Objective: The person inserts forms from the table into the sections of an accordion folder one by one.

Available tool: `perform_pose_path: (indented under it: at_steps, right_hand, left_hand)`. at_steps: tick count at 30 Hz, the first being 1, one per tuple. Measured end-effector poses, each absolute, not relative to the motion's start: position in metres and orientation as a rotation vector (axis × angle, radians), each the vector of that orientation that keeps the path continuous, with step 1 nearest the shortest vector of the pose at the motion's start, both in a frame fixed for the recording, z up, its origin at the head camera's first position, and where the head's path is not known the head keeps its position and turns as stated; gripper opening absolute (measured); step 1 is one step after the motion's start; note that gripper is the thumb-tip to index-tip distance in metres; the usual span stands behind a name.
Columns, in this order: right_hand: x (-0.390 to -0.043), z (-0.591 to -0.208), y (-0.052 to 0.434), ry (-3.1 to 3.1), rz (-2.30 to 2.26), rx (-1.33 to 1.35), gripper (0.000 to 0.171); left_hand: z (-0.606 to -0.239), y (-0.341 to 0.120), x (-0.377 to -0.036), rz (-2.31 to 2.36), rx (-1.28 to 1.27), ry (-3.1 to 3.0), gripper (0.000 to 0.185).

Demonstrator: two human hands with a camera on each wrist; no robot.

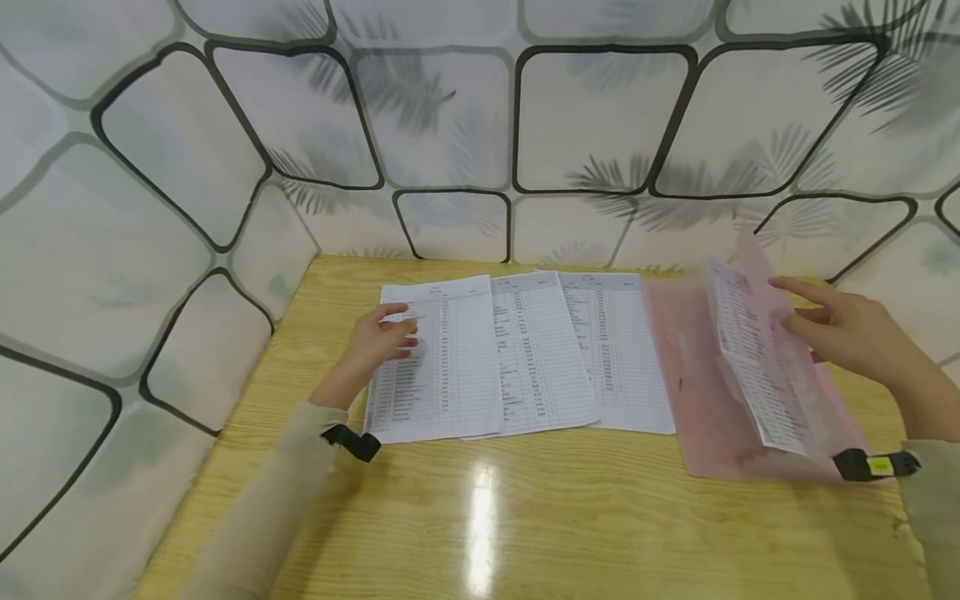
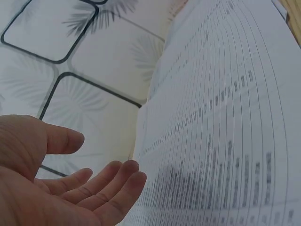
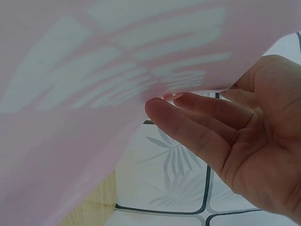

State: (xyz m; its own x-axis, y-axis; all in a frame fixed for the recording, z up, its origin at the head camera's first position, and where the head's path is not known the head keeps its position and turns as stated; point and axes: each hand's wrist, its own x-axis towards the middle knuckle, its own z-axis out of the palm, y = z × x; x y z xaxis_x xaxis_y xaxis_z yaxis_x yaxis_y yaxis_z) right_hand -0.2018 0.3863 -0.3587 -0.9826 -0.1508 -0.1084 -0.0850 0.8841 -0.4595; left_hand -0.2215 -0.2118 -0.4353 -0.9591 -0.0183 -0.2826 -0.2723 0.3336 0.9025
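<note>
Sleeved forearms point(image 1: 255, 508) are flanking the pink folder point(image 1: 686, 333), and the right hand point(image 1: 855, 325) is pinching its raised cover at the folder's right side. Left of the folder, the left hand point(image 1: 375, 337) is holding nothing, its fingers loosely bent over the leftmost printed sheet point(image 1: 457, 367) of three overlapping ones. Fingertip contact there is remaining unclear, print is appearing illegible, and the frame is cutting off the right forearm.
</note>
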Motion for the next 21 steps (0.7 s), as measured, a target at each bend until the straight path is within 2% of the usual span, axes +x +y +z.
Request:
perform_pose_path:
  at_steps: [7,21]
  right_hand:
    - [-0.202,-0.359,0.387,2.909,-0.697,-0.173,0.062]
    - [-0.203,-0.360,0.385,2.915,-0.709,-0.181,0.061]
  left_hand:
    - [-0.438,-0.243,-0.215,1.692,-0.368,2.402,0.060]
    - [-0.450,-0.266,-0.208,1.527,-0.515,2.539,0.054]
